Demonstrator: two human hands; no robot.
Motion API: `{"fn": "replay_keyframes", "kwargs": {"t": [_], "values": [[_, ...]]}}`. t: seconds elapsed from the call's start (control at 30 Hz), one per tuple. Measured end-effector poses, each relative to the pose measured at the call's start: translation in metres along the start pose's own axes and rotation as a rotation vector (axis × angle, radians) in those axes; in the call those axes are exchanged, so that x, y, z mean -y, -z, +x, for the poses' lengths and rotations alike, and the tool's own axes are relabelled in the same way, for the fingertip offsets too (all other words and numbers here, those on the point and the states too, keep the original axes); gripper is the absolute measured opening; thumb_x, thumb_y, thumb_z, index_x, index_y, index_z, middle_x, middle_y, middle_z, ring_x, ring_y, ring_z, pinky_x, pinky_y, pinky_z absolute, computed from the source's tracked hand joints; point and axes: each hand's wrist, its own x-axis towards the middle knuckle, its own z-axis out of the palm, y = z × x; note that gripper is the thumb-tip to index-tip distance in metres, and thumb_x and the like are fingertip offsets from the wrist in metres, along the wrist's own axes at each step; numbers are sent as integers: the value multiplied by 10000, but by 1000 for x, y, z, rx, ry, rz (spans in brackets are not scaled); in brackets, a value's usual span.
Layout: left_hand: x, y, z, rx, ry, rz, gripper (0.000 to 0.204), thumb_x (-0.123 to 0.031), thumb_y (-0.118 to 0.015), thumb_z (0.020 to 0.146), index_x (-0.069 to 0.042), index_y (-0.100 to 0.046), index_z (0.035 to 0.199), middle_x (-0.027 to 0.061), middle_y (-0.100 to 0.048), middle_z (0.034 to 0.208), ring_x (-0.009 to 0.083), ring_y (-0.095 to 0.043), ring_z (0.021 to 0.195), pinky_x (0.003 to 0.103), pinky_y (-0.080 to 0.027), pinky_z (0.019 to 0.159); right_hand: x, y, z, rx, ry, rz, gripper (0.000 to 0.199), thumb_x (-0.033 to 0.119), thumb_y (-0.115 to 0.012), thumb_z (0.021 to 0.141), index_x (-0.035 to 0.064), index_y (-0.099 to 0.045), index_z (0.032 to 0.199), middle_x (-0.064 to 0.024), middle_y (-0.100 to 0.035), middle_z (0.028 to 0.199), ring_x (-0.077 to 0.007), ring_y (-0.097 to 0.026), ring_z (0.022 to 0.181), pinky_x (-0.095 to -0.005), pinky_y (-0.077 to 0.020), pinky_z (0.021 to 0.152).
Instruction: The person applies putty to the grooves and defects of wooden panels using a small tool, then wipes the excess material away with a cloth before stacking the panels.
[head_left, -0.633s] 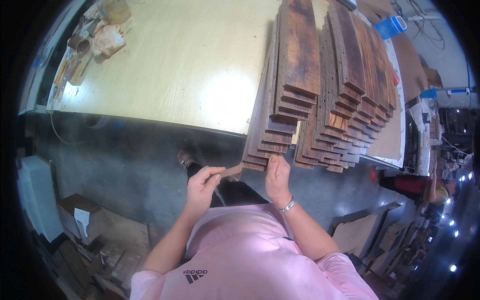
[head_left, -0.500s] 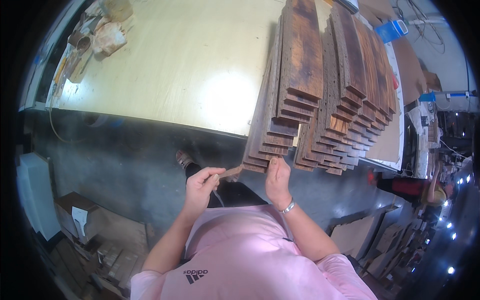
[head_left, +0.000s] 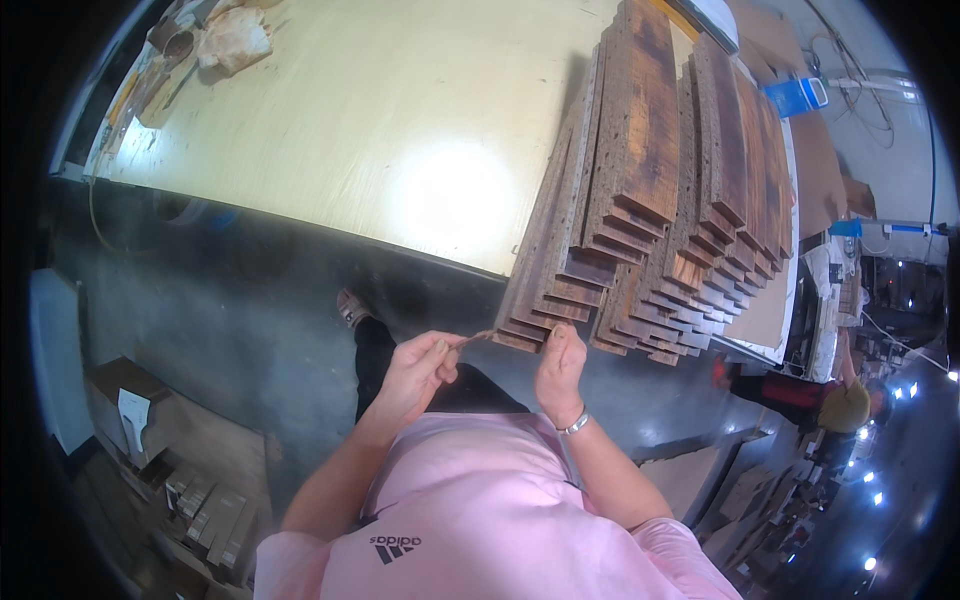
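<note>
My left hand [head_left: 416, 378] pinches a thin brown strip [head_left: 474, 341] between thumb and fingers. The strip's far end meets the near corner of the lowest plank [head_left: 517, 343] in the left stack; its material is hard to make out. My right hand [head_left: 560, 374], with a silver band at the wrist, is closed at the right corner of that same plank end, its thumb uppermost. The fingers beneath are partly hidden. Dark-grained wooden planks [head_left: 645, 140] rise in stepped layers beyond both hands, their near ends jutting over the table edge.
A second stepped plank stack [head_left: 722, 150] stands to the right. The pale table [head_left: 380, 130] bears a crumpled cloth [head_left: 234, 42] and tools at far left. A blue container [head_left: 797, 97] is at far right. Cardboard boxes [head_left: 125, 400] lie lower left; another person [head_left: 800, 398] is at right.
The strip in my left hand has turned from its flat face to nearly edge-on. My right hand stays at the plank end. The whole view has shifted slightly.
</note>
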Motion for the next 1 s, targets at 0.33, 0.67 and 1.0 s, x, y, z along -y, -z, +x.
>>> {"fn": "replay_keyframes", "kwargs": {"t": [0.33, 0.67, 1.0], "values": [[-3, 5, 1, 42, 3, 31, 216, -89, -468, 1018, 35, -623, 1104, 52, -558, 763, 116, -499, 674, 243, -422, 624, 1, -1, 0, -1, 5, -3, 383, 238, -371, 1053, 24, -394, 736, -14, -344, 625, -117, -318, 590, -318, -298, 518], [-10, 1, -2, 29, -11, 161, 202, -57, -494, 1000, 19, -664, 1077, 23, -562, 766, 89, -497, 694, 212, -418, 643, 12, 0, 1, 1, -37, 11, 381, 229, -362, 1054, 26, -384, 732, -11, -327, 631, -113, -309, 592, -317, -292, 518], [-15, 0, -2, 14, -61, 316, 199, -44, -522, 980, 18, -667, 1100, 12, -581, 792, 77, -519, 724, 216, -443, 681, 10, -1, 1, -10, -20, -2, 380, 228, -359, 1055, 25, -383, 735, -16, -322, 622, -118, -306, 582, -319, -291, 512]]}}
